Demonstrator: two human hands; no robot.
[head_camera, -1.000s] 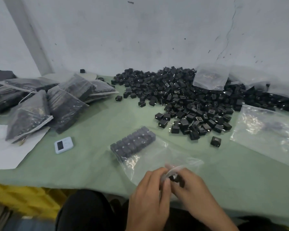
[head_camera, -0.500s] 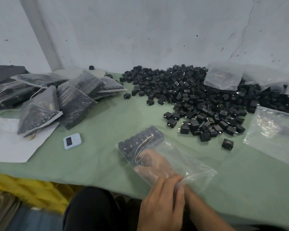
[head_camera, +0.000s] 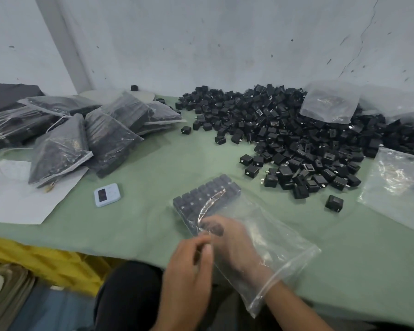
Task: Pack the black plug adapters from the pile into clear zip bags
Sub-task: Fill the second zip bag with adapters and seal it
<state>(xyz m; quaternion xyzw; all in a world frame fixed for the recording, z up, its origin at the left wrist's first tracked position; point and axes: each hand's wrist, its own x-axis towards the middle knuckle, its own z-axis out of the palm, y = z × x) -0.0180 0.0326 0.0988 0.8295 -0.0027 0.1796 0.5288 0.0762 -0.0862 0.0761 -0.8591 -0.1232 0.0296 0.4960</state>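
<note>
While the right hand (head_camera: 232, 244) grips an adapter (head_camera: 214, 229) inside the zip bag (head_camera: 280, 249), the left hand (head_camera: 189, 271) curls at its edge; hold indeterminate.

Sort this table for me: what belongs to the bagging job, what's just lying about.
Job: adapter pile, open zip bag, adapters rowed inside, left hand, right hand holding an adapter, spare bags, filled bags.
Lying about: timer, white paper.

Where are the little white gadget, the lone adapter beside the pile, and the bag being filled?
white gadget (head_camera: 107, 194): head view, its face.
lone adapter (head_camera: 334, 203): head view, top face.
clear zip bag (head_camera: 280, 237): head view, empty middle film.
</note>
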